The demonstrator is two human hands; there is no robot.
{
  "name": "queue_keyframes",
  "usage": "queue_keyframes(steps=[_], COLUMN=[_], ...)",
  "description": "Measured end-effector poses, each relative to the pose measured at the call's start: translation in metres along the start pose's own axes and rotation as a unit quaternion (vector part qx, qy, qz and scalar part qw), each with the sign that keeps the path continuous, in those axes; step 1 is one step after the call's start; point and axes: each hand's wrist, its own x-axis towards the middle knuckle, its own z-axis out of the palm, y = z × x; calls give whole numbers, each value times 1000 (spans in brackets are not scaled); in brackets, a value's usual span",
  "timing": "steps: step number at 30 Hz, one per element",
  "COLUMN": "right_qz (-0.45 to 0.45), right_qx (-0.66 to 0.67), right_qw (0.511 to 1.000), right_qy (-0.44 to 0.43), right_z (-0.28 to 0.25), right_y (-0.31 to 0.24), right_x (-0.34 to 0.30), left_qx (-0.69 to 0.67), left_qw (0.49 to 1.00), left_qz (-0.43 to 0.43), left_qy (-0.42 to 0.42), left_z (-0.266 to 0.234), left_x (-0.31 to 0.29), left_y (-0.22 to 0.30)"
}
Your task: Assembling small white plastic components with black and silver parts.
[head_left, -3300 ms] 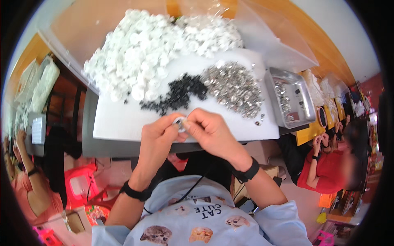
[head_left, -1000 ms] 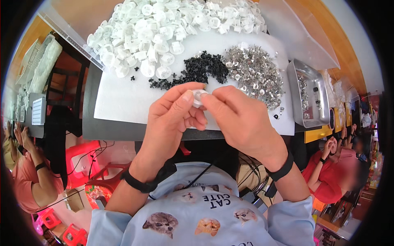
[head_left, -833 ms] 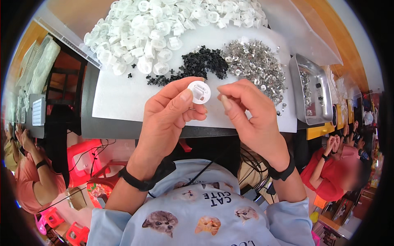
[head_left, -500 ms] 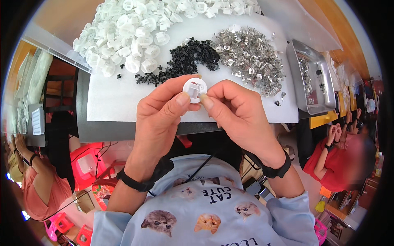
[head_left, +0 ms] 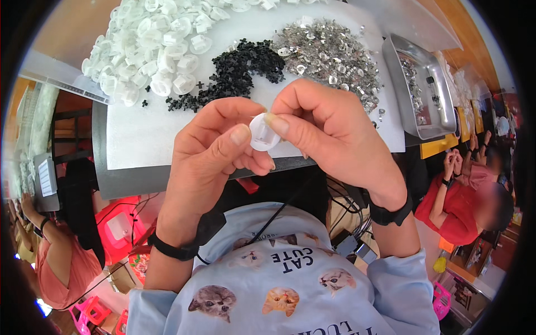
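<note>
Between my two hands I hold a round white plastic piece [head_left: 262,137] with a raised middle, above the front part of the white foam sheet [head_left: 139,148]. My left hand [head_left: 209,142] grips its left side between thumb and fingers. The thumb and forefinger of my right hand [head_left: 329,131] pinch at its upper right edge; anything small under those fingertips is hidden. Beyond my hands lie a heap of small black cross-shaped parts [head_left: 234,70] and a heap of small shiny metal clips [head_left: 329,53].
A large pile of similar white plastic pieces [head_left: 151,42] covers the far left. At the right stands a metal tray [head_left: 416,131] with some metal and black parts in it. Other people sit at both sides, one in a red shirt [head_left: 455,215] at right.
The white piece has turned in my fingers and sits slightly lower. My right hand has shifted from its right side to its upper edge. The view has moved a little.
</note>
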Motion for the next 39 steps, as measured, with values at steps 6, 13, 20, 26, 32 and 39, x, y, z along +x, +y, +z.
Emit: queue_keyframes(steps=[6,13,20,26,32,39], right_qz=[-22,-33,-15,-55,-90,-63], right_qx=[-88,-348,-451,-514,-541,-519], right_qw=[994,933,888,851,831,852], right_qy=[68,89,91,97,95,30], right_z=[-37,-51,-40,-33,-26,-14], right_y=[-4,19,19,24,20,13], right_x=[-2,-13,-2,4,3,1], left_qx=[37,107,117,105,109,110], left_qw=[997,988,987,989,989,989], left_qz=[-10,35,28,22,27,30], left_qy=[60,102,109,100,95,96], left_z=[3,-3,-3,-1,-2,-5], left_x=[3,6,5,3,1,1], left_y=[-1,-8,-10,-8,-9,-11])
